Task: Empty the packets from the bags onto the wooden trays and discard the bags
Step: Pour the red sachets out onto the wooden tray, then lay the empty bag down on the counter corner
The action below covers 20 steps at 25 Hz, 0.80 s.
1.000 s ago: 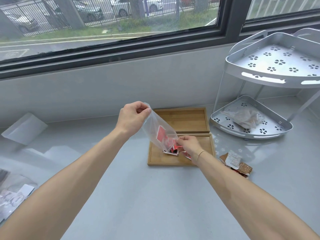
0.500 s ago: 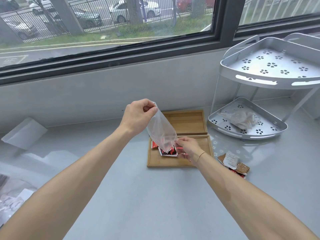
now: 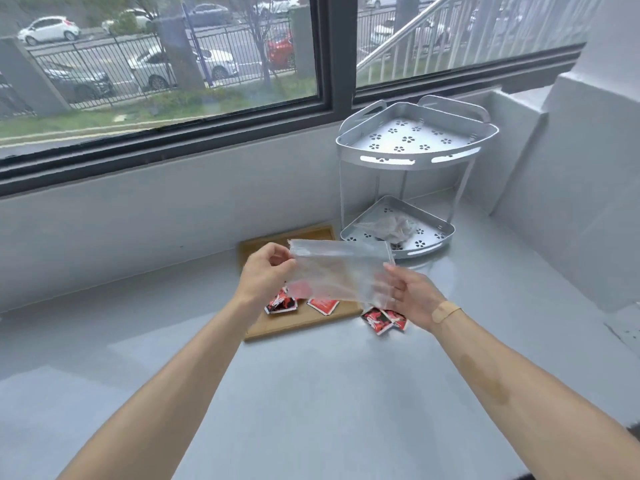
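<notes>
Grey counter (image 3: pixel 311 393) bears wooden trays (image 3: pixel 298 327), packets (image 3: pixel 382 320), rack (image 3: pixel 398 233).

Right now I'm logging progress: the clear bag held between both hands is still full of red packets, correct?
Not quite. In the head view the clear bag, held between the left hand and the right hand, looks empty; red packets lie below on the wooden tray.

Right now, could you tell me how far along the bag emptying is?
Done: red packets lie on the near wooden tray, though two packets sit on the counter beside it. In hand: the left hand and right hand hold an empty-looking clear bag. Left: discard it.
</notes>
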Motion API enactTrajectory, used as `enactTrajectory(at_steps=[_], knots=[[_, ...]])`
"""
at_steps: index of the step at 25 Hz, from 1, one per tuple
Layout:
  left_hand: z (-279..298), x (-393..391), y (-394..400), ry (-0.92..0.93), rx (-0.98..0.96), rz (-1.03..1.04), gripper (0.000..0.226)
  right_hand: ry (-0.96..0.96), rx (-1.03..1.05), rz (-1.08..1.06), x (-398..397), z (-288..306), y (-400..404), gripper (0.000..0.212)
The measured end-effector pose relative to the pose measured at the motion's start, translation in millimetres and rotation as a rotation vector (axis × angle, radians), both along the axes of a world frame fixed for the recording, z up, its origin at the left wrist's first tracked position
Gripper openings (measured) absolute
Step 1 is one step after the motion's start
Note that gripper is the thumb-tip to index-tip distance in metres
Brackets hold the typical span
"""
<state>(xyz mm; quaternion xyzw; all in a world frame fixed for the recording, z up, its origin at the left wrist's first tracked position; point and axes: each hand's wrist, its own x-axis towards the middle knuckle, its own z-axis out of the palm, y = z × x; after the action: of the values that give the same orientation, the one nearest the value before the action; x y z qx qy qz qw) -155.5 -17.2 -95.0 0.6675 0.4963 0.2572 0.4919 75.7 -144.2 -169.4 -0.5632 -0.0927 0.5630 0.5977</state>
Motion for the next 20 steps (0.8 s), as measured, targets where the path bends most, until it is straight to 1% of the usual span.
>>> enactTrajectory(at_steps=[2,5,7,10,12,14,16,18,20], knots=[[-13,24,-19,-0.040,-0.098,-0.038,0.014,-0.052,-0.005,-0.104,21,-1,-35,0.014],[-35,69,-50,-0.104,-0.338,-0.135,0.020,-0.076,-0.043,-0.246,50,0,-93,0.028],[-52,102,-68,-0.114,-0.471,-0.200,0.018,-0.096,-0.080,-0.279,68,-2,-132,0.035],[-73,151,-100,-0.095,-0.609,-0.284,0.006,-0.109,-0.157,-0.330,93,-13,-189,0.032],[-84,181,-120,-0.047,-0.655,-0.347,0.002,-0.092,-0.209,-0.403,107,-23,-222,0.026],[-92,209,-140,-0.020,-0.708,-0.383,0.007,-0.071,-0.254,-0.469,118,-33,-253,0.017],[-98,237,-156,-0.004,-0.746,-0.414,0.012,-0.091,-0.321,-0.503,128,-42,-278,0.016],[-102,266,-170,0.015,-0.740,-0.459,0.014,-0.128,-0.395,-0.537,139,-53,-298,0.019],[-109,298,-184,0.062,-0.672,-0.491,0.014,-0.151,-0.451,-0.565,150,-62,-317,0.018]])
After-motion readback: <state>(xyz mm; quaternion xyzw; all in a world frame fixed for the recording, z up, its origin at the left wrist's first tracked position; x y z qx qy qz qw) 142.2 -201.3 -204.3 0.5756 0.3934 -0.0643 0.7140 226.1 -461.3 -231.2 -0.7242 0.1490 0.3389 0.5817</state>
